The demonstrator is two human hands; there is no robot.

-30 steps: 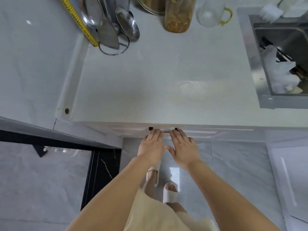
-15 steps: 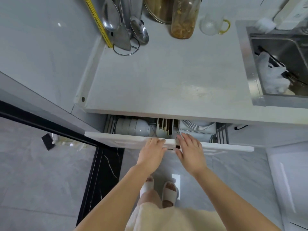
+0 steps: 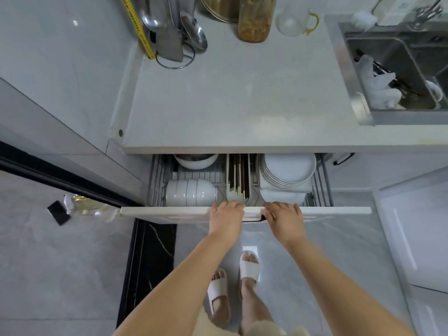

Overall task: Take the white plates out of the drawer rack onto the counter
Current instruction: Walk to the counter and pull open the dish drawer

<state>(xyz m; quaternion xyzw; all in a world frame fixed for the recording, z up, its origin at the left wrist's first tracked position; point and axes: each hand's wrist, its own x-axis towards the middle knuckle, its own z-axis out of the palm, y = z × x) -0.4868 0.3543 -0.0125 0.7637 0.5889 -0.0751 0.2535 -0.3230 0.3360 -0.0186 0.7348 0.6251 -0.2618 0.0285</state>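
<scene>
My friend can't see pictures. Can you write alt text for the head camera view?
Two hands, left and right, grip the front of an open drawer holding stacked white plates and bowls, below a counter.

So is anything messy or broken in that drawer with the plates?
Nothing stands out. The white plates sit in a neat stack on the right of the drawer rack, the bowls lie in a tidy row on the left, and no chips, cracks or spills show.
</scene>
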